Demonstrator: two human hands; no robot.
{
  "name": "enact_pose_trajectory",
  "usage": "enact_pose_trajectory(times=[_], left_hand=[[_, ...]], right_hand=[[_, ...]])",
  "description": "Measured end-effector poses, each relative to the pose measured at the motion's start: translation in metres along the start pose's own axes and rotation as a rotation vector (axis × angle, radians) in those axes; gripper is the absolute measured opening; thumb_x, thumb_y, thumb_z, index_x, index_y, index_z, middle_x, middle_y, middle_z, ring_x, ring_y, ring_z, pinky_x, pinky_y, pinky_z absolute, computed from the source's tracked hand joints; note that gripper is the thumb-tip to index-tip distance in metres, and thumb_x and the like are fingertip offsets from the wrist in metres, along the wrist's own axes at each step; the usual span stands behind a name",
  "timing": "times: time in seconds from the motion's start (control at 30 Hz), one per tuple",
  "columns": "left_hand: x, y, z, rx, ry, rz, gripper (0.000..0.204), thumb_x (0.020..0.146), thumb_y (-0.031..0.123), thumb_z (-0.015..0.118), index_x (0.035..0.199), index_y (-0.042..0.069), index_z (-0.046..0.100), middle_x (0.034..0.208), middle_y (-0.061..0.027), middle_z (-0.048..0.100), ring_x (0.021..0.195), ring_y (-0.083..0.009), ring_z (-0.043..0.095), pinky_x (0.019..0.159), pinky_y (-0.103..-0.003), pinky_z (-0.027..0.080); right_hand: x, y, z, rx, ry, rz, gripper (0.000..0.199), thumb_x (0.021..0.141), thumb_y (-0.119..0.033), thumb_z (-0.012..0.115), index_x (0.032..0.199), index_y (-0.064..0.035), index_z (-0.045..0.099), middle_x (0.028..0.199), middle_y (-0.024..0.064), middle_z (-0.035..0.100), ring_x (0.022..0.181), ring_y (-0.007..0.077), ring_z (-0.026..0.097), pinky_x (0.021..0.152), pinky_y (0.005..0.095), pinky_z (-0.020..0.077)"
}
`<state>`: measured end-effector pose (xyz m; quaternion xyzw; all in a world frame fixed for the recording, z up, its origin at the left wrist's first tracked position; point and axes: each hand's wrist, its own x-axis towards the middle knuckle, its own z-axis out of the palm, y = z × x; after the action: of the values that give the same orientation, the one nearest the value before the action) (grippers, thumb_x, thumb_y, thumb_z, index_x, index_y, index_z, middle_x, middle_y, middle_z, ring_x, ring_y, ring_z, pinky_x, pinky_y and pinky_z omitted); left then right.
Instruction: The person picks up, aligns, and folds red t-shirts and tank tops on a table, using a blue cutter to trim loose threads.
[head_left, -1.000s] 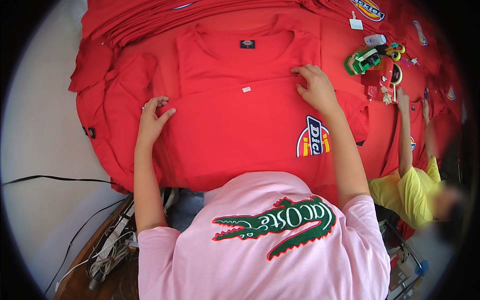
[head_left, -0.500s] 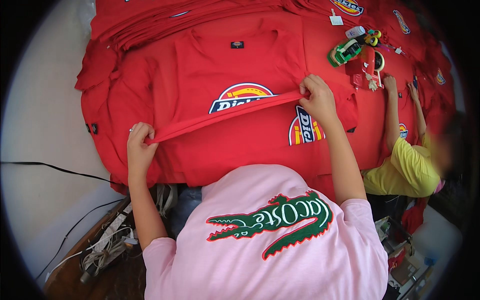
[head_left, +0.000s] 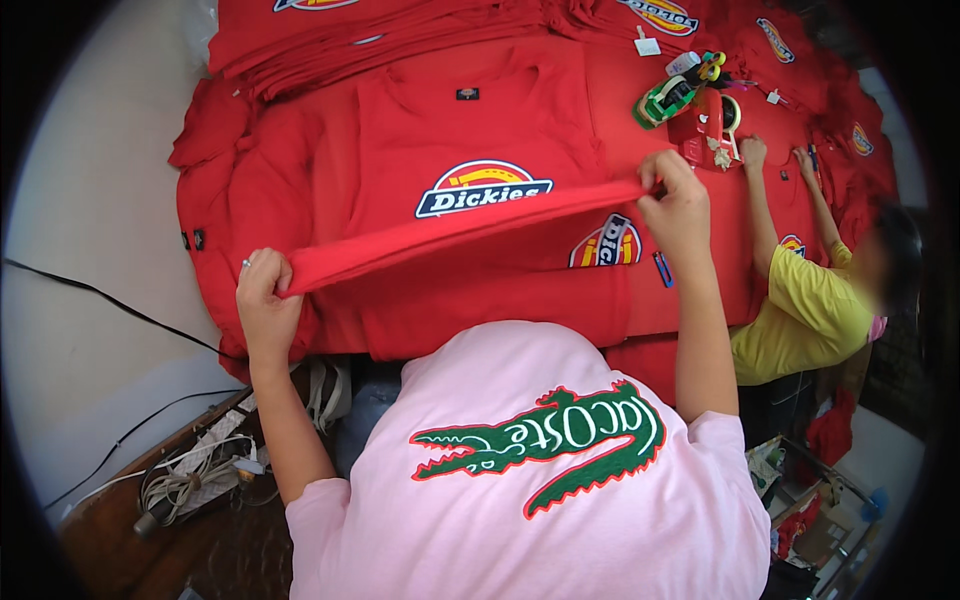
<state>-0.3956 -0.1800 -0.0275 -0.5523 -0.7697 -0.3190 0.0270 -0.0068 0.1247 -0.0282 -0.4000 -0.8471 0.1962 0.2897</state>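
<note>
A red T-shirt [head_left: 470,130] with a round-arched blue, white and yellow logo lies spread before me, collar pointing away. My left hand [head_left: 268,300] pinches one end of its lower edge. At the other end, my right hand [head_left: 676,200] grips the same edge, a little higher up. Between them the hem band is stretched taut and lifted, slanting up to the right and covering the bottom of the logo. Beneath it is another red shirt [head_left: 500,310], its similar logo turned sideways close to my right hand.
Stacked red shirts [head_left: 400,45] line the far side. A green tape dispenser [head_left: 662,102] and a red one [head_left: 697,128] stand at the back right, and a small blue cutter [head_left: 663,270] lies by my right forearm. A co-worker in yellow [head_left: 815,310] handles red shirts at right. Cables [head_left: 195,490] lie lower left.
My hands have spread further apart, pulling the hem tighter and lifting its right end. More of the logo shows above it. The blue cutter has come into sight.
</note>
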Motion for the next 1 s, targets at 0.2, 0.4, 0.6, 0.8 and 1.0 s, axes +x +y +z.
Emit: enact_pose_trajectory(times=[0.2, 0.4, 0.6, 0.8, 1.0], left_hand=[[0.091, 0.034, -0.016, 0.216, 0.458, 0.336, 0.03, 0.057, -0.013, 0.056, 0.073, 0.006, 0.039, 0.074, -0.0106, 0.049, 0.074, -0.0319, 0.053, 0.074, -0.039, 0.043], [0.104, 0.035, -0.033, 0.379, 0.735, 0.401, 0.03, 0.062, -0.014, 0.061, 0.073, 0.008, 0.043, 0.079, -0.0056, 0.061, 0.081, -0.0275, 0.061, 0.081, -0.04, 0.048], [0.025, -0.037, 0.026, 0.478, 0.464, 0.295, 0.022, 0.06, -0.005, 0.061, 0.074, 0.009, 0.051, 0.089, -0.0087, 0.062, 0.092, -0.0312, 0.062, 0.091, -0.045, 0.044], [-0.104, -0.082, 0.119, 0.391, -0.176, -0.002, 0.027, 0.075, -0.005, 0.066, 0.099, 0.008, 0.064, 0.112, -0.0133, 0.06, 0.117, -0.0357, 0.059, 0.106, -0.05, 0.045], [-0.123, -0.063, 0.102, 0.26, -0.062, -0.125, 0.032, 0.076, -0.01, 0.06, 0.101, 0.005, 0.069, 0.114, -0.0136, 0.062, 0.122, -0.0367, 0.058, 0.105, -0.049, 0.046]], right_hand=[[0.102, -0.02, -0.057, 0.105, 0.534, -0.166, 0.014, 0.08, 0.008, 0.05, 0.09, -0.0008, 0.048, 0.112, 0.0098, 0.078, 0.074, 0.0093, 0.051, 0.07, 0.0277, 0.0494], [0.115, -0.066, -0.087, 0.2, 0.65, -0.471, 0.037, 0.087, 0.008, 0.055, 0.121, 0.0014, 0.066, 0.115, 0.0104, 0.068, 0.099, 0.0145, 0.065, 0.083, 0.0259, 0.0537], [0.072, 0.01, 0.02, -0.049, 0.436, -0.515, 0.022, 0.075, 0.007, 0.063, 0.094, -0.0031, 0.057, 0.136, 0.0163, 0.065, 0.107, 0.0368, 0.066, 0.091, 0.0412, 0.0544], [-0.019, 0.096, 0.167, -0.18, -0.216, -0.22, 0.022, 0.083, 0.002, 0.063, 0.1, -0.0076, 0.055, 0.164, 0.013, 0.043, 0.135, 0.0377, 0.056, 0.118, 0.0495, 0.0401], [-0.02, 0.058, 0.147, -0.38, -0.224, 0.052, 0.035, 0.079, 0.0, 0.061, 0.111, -0.0142, 0.061, 0.158, 0.008, 0.052, 0.119, 0.0299, 0.064, 0.102, 0.0468, 0.0466]])
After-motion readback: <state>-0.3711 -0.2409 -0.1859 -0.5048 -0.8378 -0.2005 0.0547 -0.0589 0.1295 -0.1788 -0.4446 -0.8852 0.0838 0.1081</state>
